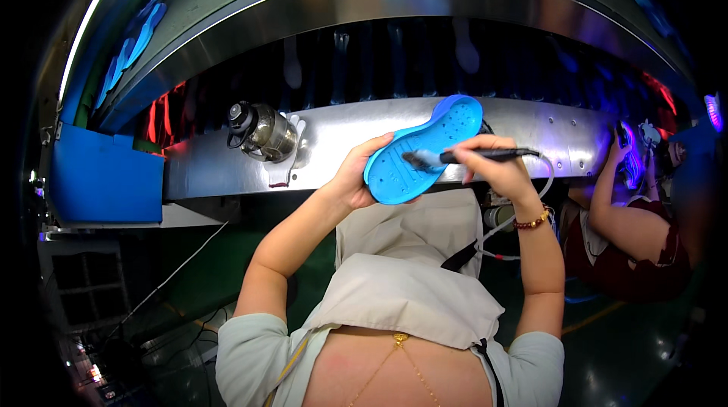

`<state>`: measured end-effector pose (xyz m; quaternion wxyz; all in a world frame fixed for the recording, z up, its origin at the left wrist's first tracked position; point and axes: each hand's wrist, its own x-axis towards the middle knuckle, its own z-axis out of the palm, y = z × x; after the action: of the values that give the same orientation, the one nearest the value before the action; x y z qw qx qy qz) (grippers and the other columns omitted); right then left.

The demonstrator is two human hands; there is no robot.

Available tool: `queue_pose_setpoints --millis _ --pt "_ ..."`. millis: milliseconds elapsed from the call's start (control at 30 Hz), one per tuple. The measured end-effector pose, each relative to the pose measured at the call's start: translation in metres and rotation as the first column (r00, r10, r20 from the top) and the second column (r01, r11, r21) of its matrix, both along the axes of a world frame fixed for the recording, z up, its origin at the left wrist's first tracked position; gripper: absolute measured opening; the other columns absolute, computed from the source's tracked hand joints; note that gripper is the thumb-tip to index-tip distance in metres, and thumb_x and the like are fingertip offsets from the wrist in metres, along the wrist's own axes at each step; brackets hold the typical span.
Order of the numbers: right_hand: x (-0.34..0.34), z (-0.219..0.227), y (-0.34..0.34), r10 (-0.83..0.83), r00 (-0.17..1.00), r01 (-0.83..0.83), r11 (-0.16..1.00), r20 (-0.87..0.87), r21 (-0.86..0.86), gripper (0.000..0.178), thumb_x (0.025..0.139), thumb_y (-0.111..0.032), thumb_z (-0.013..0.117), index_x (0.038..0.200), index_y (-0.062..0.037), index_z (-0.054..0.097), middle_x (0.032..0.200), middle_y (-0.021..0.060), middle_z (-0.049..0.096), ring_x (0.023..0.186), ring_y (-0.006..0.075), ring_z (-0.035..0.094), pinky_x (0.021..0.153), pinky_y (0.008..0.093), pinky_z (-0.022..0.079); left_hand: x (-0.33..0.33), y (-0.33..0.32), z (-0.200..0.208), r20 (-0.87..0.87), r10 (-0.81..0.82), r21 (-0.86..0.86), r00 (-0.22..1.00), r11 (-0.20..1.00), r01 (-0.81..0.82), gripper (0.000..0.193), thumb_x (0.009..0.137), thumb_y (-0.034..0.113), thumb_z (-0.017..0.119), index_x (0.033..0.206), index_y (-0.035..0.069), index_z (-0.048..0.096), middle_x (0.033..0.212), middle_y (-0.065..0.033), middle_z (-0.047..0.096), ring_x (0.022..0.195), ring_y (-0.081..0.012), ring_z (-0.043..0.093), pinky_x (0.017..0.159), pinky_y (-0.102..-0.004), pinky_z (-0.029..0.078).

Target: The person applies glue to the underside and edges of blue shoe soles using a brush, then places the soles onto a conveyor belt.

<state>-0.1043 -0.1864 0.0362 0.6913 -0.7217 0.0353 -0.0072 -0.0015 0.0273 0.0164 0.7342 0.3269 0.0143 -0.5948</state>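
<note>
A bright blue shoe sole (389, 179) is held tilted over the metal ledge, its raised rim and ribbed, dotted inner face turned up. My left hand (355, 176) grips its left edge near the wide end, thumb on the rim. In my right hand (500, 169) is a black-handled brush (497, 154) with a pale tube running from its back end. The brush's dark bristles reach the ribbed middle of the sole; whether they press on it is hard to tell. My right fingers wrap the handle.
A glass jug with a black lid (267, 132) stands left on the metal ledge (334, 115), beside a pale strip and a reddish cloth. Beyond it runs a dark slot with hanging strips. At right, another person's hand (618, 150) is at a purple-lit shoe part (632, 160).
</note>
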Motion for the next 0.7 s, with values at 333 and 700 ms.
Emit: queue_pose_setpoints --millis 333,700 --pt "0.003 -0.046 0.033 -0.296 0.809 0.515 0.772 0.508 -0.371 0.014 0.075 -0.007 0.064 0.084 0.0029 0.064 0.069 0.012 0.064 0.059 0.0106 0.06 0.054 0.0237 0.046 0.005 -0.002 -0.01 0.071 0.077 0.027 0.995 0.996 -0.079 0.054 0.087 0.038 0.042 0.126 0.002 0.037 0.117 -0.0193 0.05 0.101 -0.0321 0.055 0.079 -0.051 0.048" --pt "-0.056 -0.071 -0.018 -0.44 0.878 0.162 0.646 0.19 0.746 0.028 0.09 -0.025 0.045 0.096 -0.0001 0.054 0.093 0.0201 0.061 0.035 0.0071 0.037 0.038 0.0188 0.032 0.023 0.044 0.066 0.5 0.359 -0.213 0.788 0.933 -0.29 0.058 0.086 0.037 0.037 0.128 -0.004 0.033 0.12 -0.0223 0.047 0.104 -0.0362 0.051 0.087 -0.0505 0.042"
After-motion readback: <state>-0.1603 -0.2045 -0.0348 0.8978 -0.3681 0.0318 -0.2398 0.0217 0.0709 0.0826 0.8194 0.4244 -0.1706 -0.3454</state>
